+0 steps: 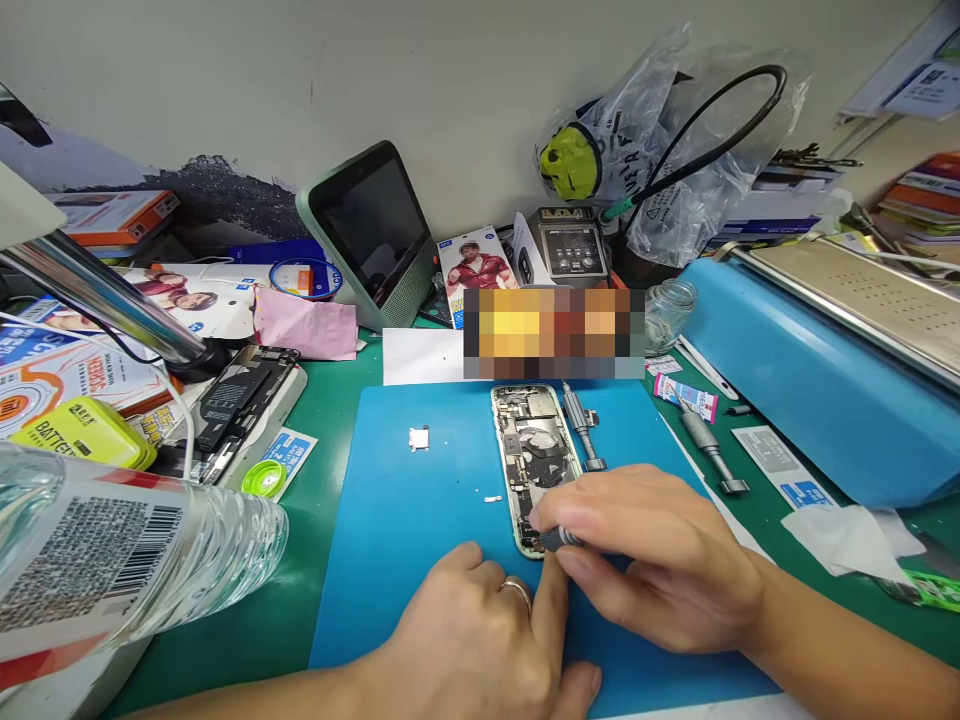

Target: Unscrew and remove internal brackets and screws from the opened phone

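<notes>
An opened smartphone [536,440] lies on the blue mat with its inner parts exposed. My right hand [660,560] pinches a grey knurled screwdriver [559,538] over the phone's lower end; the driver's tip is hidden. With the index finger stretched to the phone's bottom edge, my left hand [480,630] rests on the mat, its thumb apart and other fingers loosely bent, holding nothing. Left of the phone are a small metal plate [418,439] and a tiny bracket [493,498]. A second screwdriver [581,425] lies along the phone's right side.
The blue mat [397,540] covers the green table [315,430]. A clear bottle [135,560] stands close at left, near another opened phone [240,410]. At right are another screwdriver [709,445] and a blue machine [810,380]. A screen device [371,235] stands behind.
</notes>
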`<state>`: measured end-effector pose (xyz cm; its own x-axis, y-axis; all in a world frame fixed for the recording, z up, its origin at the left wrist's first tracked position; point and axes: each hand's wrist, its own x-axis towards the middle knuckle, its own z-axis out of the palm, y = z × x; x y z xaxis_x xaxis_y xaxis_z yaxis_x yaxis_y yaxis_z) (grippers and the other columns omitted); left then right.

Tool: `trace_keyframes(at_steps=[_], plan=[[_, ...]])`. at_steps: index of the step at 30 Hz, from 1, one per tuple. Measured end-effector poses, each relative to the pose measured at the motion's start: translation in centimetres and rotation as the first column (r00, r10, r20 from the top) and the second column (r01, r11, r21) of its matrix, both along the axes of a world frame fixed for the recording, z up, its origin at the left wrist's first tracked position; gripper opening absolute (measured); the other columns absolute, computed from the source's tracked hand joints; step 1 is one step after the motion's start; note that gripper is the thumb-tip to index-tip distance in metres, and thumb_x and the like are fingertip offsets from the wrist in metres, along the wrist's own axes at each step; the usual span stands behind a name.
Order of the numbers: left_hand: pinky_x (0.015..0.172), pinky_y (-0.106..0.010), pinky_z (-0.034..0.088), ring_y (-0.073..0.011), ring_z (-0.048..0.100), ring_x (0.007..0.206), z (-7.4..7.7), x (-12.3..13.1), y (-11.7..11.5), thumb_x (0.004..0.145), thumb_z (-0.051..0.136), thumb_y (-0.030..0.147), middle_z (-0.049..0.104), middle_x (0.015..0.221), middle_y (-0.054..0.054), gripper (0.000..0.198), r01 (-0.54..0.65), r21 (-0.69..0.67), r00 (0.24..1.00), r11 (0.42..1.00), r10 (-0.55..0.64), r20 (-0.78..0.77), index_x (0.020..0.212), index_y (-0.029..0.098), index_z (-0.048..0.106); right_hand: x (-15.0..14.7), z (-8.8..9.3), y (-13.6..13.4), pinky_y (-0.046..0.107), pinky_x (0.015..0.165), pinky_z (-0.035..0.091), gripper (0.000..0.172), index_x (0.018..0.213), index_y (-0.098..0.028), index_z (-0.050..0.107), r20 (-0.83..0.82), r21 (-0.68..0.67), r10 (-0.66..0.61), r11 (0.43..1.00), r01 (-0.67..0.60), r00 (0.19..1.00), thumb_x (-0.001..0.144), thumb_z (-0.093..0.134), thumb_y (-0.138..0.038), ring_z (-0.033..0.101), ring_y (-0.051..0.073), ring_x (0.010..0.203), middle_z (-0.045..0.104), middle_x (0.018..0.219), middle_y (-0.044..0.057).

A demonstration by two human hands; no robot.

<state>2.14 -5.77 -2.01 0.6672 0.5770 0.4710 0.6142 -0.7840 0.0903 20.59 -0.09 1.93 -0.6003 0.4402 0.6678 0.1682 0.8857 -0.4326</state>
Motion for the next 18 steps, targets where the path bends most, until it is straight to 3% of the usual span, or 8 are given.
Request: trace_keyframes(at_steps=[8,18], plan=[[0.042,-0.037,0.038,-0.0164,0.05,0.04,0.14,0.08,-0.12,0.074,0.07,0.041,0.065,0.061,0.001,0.026,-0.015,0.002,1.0,1.0,0.015,0.016,0.081,0.018,0.06,0.01,0.15,-0.5,0.024,0.073,0.064,0.051,0.131,-0.02,0.053,0.009,-0.023,-0.051,0.998,0.051,0.999,0.086,0.057,0.002,0.078,0.014,0.084,0.08,0.098,0.005],[0.045,-0.037,0.037,-0.0162,0.051,0.042,0.14,-0.1,-0.14,0.076,0.069,0.041,0.063,0.06,0.003,0.025,-0.008,-0.015,1.0,1.0,0.008,0.012,0.081,0.02,0.057,-0.11,0.13,-0.22,0.021,0.071,0.063,0.041,0.127,-0.017,0.053,0.041,-0.014,-0.01,1.0,0.011,0.999,0.089,0.058,-0.002,0.077,0.013,0.081,0.08,0.093,0.005]])
